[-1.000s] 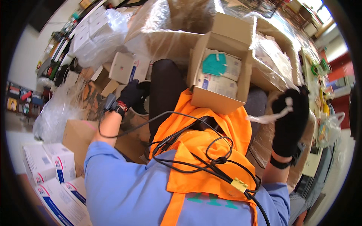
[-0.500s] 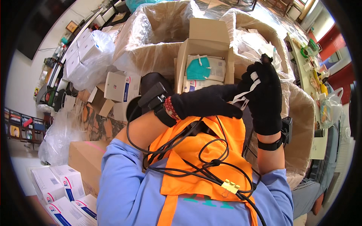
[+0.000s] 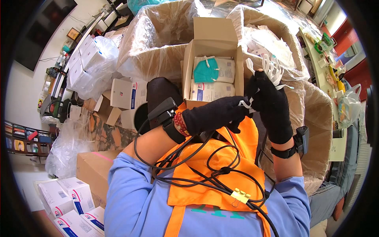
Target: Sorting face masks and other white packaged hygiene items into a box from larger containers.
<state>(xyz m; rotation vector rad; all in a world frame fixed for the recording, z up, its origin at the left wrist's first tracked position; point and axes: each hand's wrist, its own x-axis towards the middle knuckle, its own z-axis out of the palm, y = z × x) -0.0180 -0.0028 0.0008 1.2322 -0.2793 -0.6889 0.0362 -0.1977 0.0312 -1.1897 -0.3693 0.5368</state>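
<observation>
Both my hands wear black gloves and meet in front of the open carton. My right hand [image 3: 270,102] is closed round a bunch of white elastic straps [image 3: 272,70], whose loops fan out above its fingers. My left hand [image 3: 219,113] reaches across to it, fingers pinched at a white strap end [image 3: 245,104] beside the right palm. What lies inside the right fist is hidden. Just beyond my hands stands the cardboard carton [image 3: 215,28], flaps up. In it a teal face mask [image 3: 206,71] rests on white printed packets [image 3: 211,91].
Large plastic-lined cartons stand behind at left [image 3: 152,57] and right [image 3: 294,43]. White boxes [image 3: 65,197] are stacked at the lower left, near a brown carton [image 3: 92,166]. Black cables [image 3: 225,170] hang across my orange apron [image 3: 242,144]. A cluttered table [image 3: 321,69] runs along the right.
My right hand has tipped, and the white straps now spread out in loops above it. My left fingers have drawn together at a strap end. The view has shifted slightly.
</observation>
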